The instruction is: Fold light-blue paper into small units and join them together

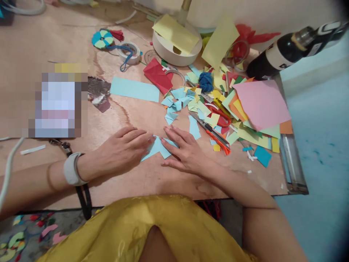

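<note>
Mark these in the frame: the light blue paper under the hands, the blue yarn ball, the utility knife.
Light blue paper [155, 149]: head view, its uncovered middle.
Blue yarn ball [205, 82]: head view, centre.
Utility knife [213, 134]: head view, handle.

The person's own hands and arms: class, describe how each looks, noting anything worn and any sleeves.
The left hand is ungloved, with a wide, pale grey band around its wrist. The right hand is ungloved too, and its wrist carries no band. No sleeve shows on either arm.
</note>
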{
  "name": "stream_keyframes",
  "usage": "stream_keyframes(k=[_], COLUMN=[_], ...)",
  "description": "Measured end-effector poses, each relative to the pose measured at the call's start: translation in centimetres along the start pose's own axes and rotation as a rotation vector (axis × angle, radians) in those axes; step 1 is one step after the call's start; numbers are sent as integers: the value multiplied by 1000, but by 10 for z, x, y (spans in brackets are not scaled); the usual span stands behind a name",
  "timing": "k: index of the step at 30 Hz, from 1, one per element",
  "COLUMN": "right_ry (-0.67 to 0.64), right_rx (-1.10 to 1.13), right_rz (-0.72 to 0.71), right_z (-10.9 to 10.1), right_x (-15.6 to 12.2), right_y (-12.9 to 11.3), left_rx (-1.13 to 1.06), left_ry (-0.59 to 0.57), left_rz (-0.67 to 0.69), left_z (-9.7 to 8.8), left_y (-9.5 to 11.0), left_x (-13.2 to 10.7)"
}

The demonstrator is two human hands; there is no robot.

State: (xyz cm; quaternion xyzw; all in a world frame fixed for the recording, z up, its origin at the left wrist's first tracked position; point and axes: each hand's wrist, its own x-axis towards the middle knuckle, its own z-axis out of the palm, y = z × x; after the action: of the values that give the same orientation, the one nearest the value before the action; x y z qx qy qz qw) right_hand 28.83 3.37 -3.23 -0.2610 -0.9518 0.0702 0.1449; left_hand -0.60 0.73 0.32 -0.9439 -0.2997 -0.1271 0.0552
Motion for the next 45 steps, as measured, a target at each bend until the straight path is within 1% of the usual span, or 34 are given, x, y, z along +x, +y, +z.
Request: stream_keyframes(k=[5, 9, 12, 17, 20, 22, 24, 27, 30, 34, 38, 42, 45], right_ry=[-27, -30, -29, -10, 1, -8, -8, 37, 67, 41, 45, 15, 0], right_rx=[43, 36, 36, 42, 33, 44, 52, 31, -8, -14, -22, -18, -15], right_rz=[48, 47, 36, 38, 27, 32, 41, 25, 1, 0, -15, 15, 16], right_z=[1, -2, -4, -4, -3, -2, 0, 3, 1, -3, -5, -6, -10], right_x=[0, 3, 4, 3, 3, 3, 2, 2, 4, 9, 9, 5, 2], right_y=[1, 0, 0, 0, 0, 1, 1, 1, 0, 0, 1, 1, -1], left_rx=[-133, -204, -168, -117, -85, -59, -56, -75, -94, -95, -102, -95, -99], left_ry=[-39, -56, -65, -108, -83, -64, -60, -44, -39, -72, -96, -93, -65], left_rz=[-98, -127, -132, -167, -200, -190, -150, -110, -101, -98, -88, -86, -76], left_z=[10, 17, 15, 5, 0, -2, -3, 0, 4, 6, 4, 4, 5], left_y=[3, 3, 0, -7, -7, -5, -2, 0, -1, -2, -2, -3, -4], left_x=[-4, -4, -2, 3, 2, -1, -3, -6, -7, -7, -6, -5, -6])
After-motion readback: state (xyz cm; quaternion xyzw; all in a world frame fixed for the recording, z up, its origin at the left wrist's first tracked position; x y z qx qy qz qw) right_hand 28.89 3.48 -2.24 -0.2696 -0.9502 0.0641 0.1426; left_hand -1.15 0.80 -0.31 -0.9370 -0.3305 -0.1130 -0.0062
